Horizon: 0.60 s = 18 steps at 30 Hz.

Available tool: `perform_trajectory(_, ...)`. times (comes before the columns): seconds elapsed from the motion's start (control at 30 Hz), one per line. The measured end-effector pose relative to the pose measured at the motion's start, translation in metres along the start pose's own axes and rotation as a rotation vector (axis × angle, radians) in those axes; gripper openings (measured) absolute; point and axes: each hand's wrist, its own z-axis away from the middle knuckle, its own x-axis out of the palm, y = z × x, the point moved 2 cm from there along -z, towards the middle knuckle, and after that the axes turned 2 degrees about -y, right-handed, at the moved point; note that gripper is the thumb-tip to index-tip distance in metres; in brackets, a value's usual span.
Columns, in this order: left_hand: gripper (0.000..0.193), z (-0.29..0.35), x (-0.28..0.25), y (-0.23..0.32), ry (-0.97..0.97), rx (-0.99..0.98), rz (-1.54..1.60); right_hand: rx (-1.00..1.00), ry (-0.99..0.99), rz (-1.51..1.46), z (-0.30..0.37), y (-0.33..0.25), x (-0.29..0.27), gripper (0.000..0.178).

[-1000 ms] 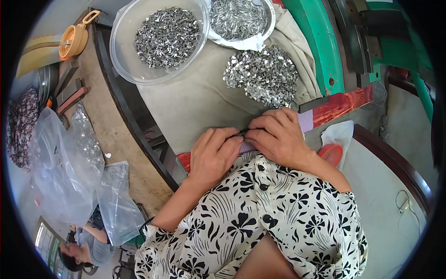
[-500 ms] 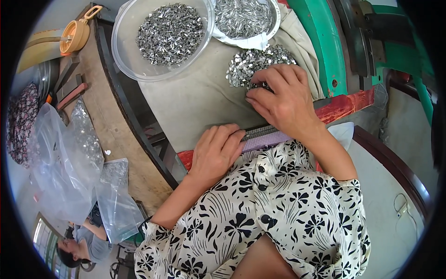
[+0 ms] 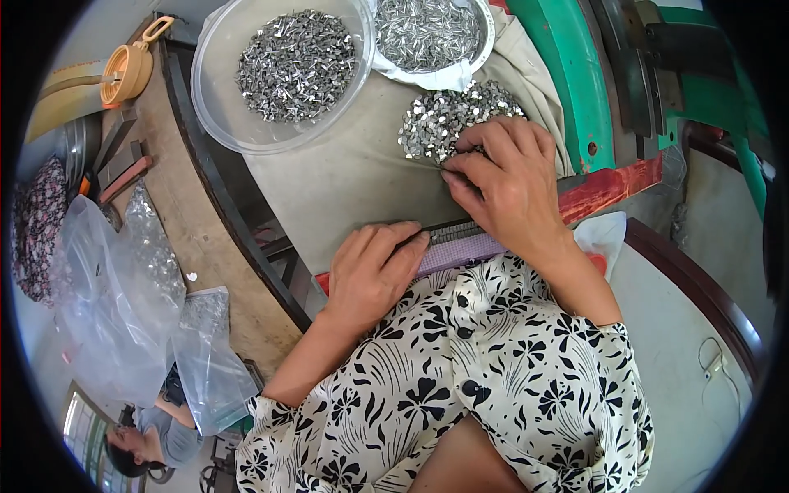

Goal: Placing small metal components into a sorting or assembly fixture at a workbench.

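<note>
A pile of small shiny metal discs (image 3: pixel 436 122) lies on the beige cloth (image 3: pixel 316 197). At the pile's near right edge is my right hand (image 3: pixel 514 185), fingers bent and thumb close to the index finger; whatever is between the tips is hidden. By the cloth's near edge, my left hand (image 3: pixel 367 271) curls its fingers over the left end of a dark ridged strip (image 3: pixel 456 232), thumb alongside. A lilac patterned band (image 3: pixel 460 253) runs along the strip's near side.
Beyond the hands stand a clear plastic tub (image 3: pixel 215 99) of grey metal bits and a white bowl (image 3: pixel 486 33) of slim silver pieces. A green machine frame (image 3: pixel 567 90) rises at right. Plastic bags (image 3: pixel 115 287) lie on the left wooden bench (image 3: pixel 222 255); another person (image 3: pixel 156 435) is at lower left.
My right hand has shifted slightly right and nearer to me, at the pile's edge. My left hand has moved slightly left, and more of the ridged strip shows between the hands.
</note>
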Motion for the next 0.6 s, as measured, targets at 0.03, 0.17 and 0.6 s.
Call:
perform_trajectory(0.03, 0.023, 0.001, 0.001, 0.0, 0.013, 0.019, -0.026, -0.001, 0.0, 0.001, -0.001, -0.002, 0.0, 0.017)
perform_trajectory(0.17, 0.021, 0.0, 0.001, 0.0, 0.002, 0.022, -0.015, 0.028, -0.017, 0.012, -0.005, -0.005, 0.001, 0.016)
perform_trajectory(0.6, 0.024, -0.005, 0.003, -0.004, -0.051, -0.182, 0.179, 0.018, -0.018, -0.093, 0.021, 0.003, -0.006, 0.019)
